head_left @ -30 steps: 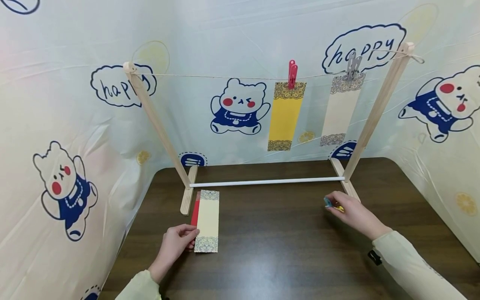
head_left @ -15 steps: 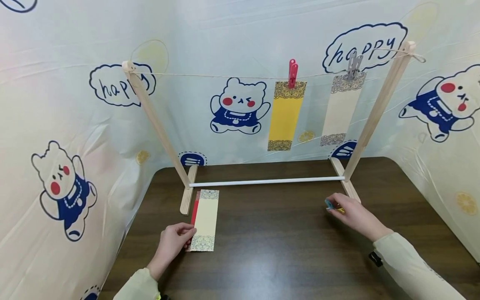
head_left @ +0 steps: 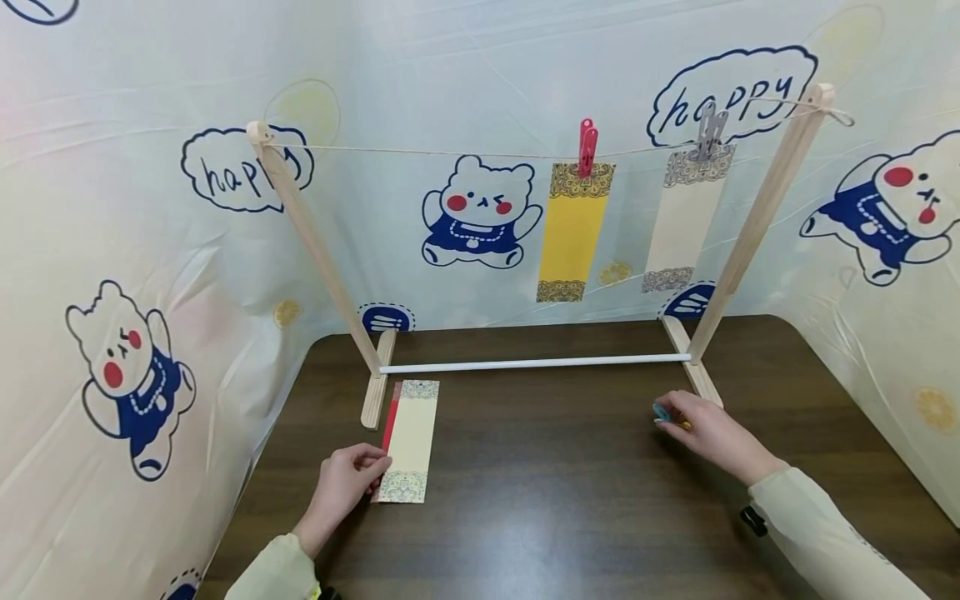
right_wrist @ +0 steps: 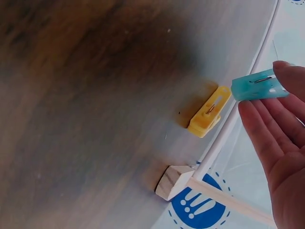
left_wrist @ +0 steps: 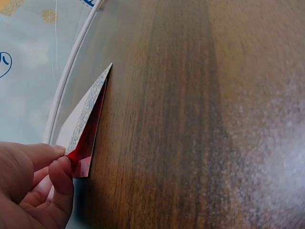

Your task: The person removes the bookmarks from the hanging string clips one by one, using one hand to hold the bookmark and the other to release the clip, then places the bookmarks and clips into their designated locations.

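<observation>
Left hand (head_left: pixel 348 479) pinching, thumb against fingers, the near left edge of a long cream paper card with blue-grey lacework bands (head_left: pixel 412 433); the card is lying near the left end of the rack, on the brown wood-grain bench (head_left: pixel 540 508). From the left wrist, that edge is lifting in a thin wedge above a glossy red card (left_wrist: pixel 89 143), which is peeking out beneath.

Right hand (head_left: pixel 708 425) holding a translucent turquoise plastic clothespin with a metal spring (right_wrist: pixel 257 86) between thumb and fingers. A blocky opaque yellow plastic clothespin (right_wrist: pixel 208 114) is resting on the bench near it.

Behind, a thin pale twine (head_left: pixel 412 152) is running between two squared, pale raw-wood posts (head_left: pixel 315 242); a smooth white round rod (head_left: pixel 525 364) is bridging their feet. Hanging from the twine: a bright yellow card with dark filigree ends (head_left: pixel 572 237), under a pinkish-red plastic clothespin (head_left: pixel 587 148), and, to its right, an off-white card with grey filigree ends (head_left: pixel 684 221), under a clear greyish clothespin (head_left: pixel 709 137)
</observation>
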